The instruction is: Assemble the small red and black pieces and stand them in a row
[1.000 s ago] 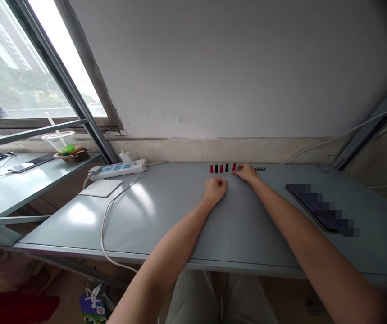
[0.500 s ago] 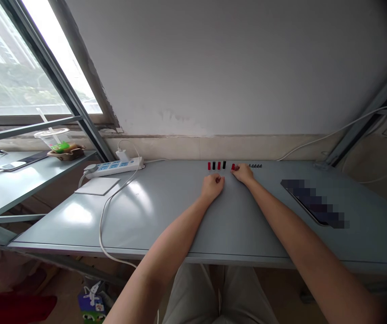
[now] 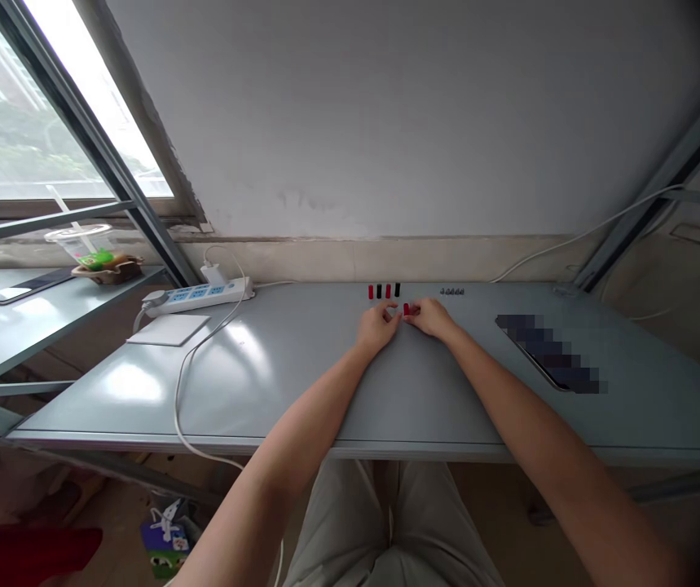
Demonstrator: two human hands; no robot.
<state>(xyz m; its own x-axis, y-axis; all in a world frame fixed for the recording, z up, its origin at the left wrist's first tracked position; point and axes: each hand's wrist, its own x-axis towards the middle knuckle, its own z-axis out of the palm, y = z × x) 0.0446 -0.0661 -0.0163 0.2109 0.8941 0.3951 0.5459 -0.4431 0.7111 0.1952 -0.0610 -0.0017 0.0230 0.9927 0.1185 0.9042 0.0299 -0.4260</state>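
My right hand (image 3: 430, 318) pinches a small red cylindrical piece (image 3: 407, 309) between its fingertips, just over the desk. Close on its left is my left hand (image 3: 377, 325), with thumb and index finger parted and pointing toward the red piece. I cannot make out anything between those fingers. Behind my left hand, a short row of pieces stands near the wall: a red piece (image 3: 370, 292), a black piece (image 3: 379, 291), another red piece (image 3: 388, 290) and another black piece (image 3: 397, 289). Several tiny dark grey parts (image 3: 452, 291) lie in a line behind my right hand.
On the grey desk (image 3: 301, 367), a power strip (image 3: 203, 295), a white flat square (image 3: 169, 329) and a loose cable (image 3: 179, 391) are at left. A dark, pixelated flat device (image 3: 548, 350) lies at right. A plastic cup (image 3: 90, 244) stands on the side shelf.
My right hand has brought the red piece left and nearer to me, close to my left hand. My left hand's fingers have opened from a curled pinch. The view has shifted slightly.
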